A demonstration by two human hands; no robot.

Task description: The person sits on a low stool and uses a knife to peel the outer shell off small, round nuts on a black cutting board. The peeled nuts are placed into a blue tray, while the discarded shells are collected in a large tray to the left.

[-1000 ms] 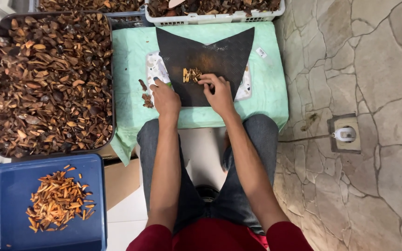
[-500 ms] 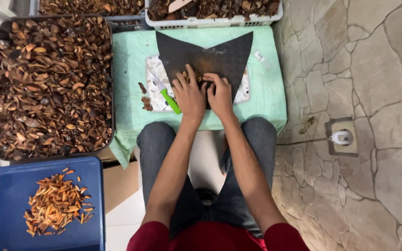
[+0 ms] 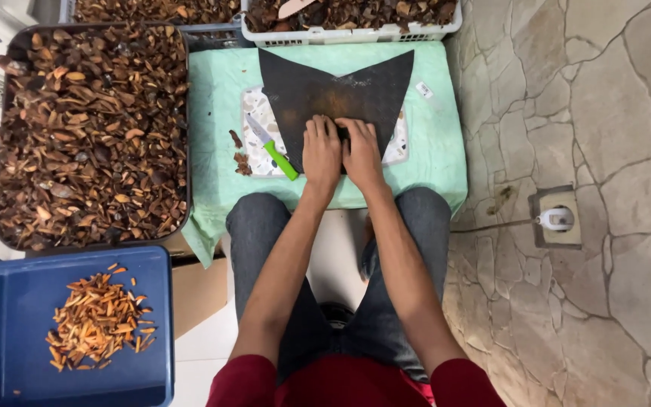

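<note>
Hands side by side on dark mat (image 3: 333,90), seen from head camera looking straight down. Left hand (image 3: 321,151) palm-down, fingers curled forward and pressed onto mat's lower middle; right hand (image 3: 361,149) just beside it, touching or nearly touching, fingers likewise bent down against same spot. Whether anything is pinched beneath those fingers cannot be told, being hidden by knuckles. Mat black, cut to a swallow-tail shape with notch at far edge, lying over a speckled white board (image 3: 258,128) on a pale green cloth (image 3: 431,151) covering a low table. Small knife (image 3: 273,147) with bright green handle lying free on board, just left of left hand, blade angled away. A few brown husk scraps (image 3: 241,160) near knife on cloth. Large dark tray (image 3: 184,136) heaped with brown shell pieces, standing left of table. Blue tub (image 3: 9,339) at lower left, holding a small pile of orange slivers (image 3: 96,320). White slotted crate (image 3: 348,34) with more brown husks beyond mat's far edge. Grey trousers and red sleeves below forearms; stone-paved floor at right with a white plug in a floor socket (image 3: 555,218).
</note>
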